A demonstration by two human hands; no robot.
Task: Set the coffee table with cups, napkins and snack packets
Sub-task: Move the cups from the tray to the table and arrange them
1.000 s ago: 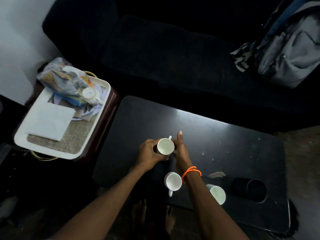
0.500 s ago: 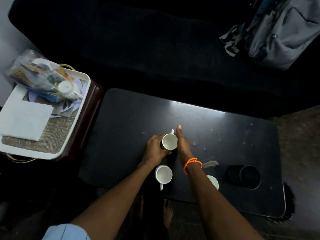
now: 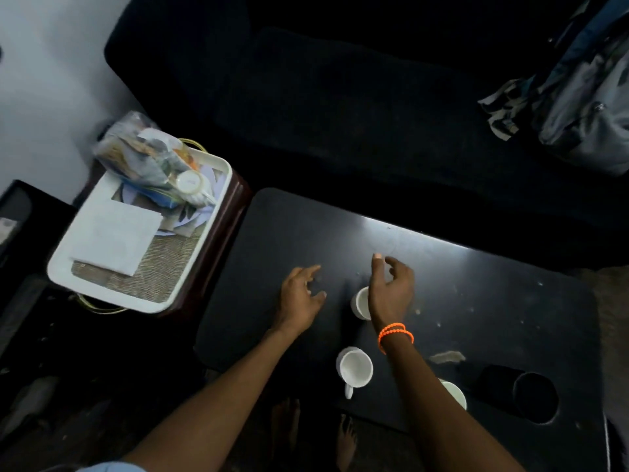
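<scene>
Beneath the right hand [image 3: 391, 294], whose fingers are spread and empty, stands a white cup [image 3: 360, 303]. Left hand [image 3: 301, 296] hovers released beside it.

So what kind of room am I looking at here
Probably a home living room: a dark sofa runs behind a low black coffee table set with white cups, and a side table holds a white tray of napkins and snack packets.

The person is wearing little on the arms — both forearms are showing bare. A beaded orange bracelet [image 3: 396, 333] is circling the right wrist twice, and a pale blue sleeve [image 3: 105, 467] is peeking in at the bottom edge — left side.
</scene>
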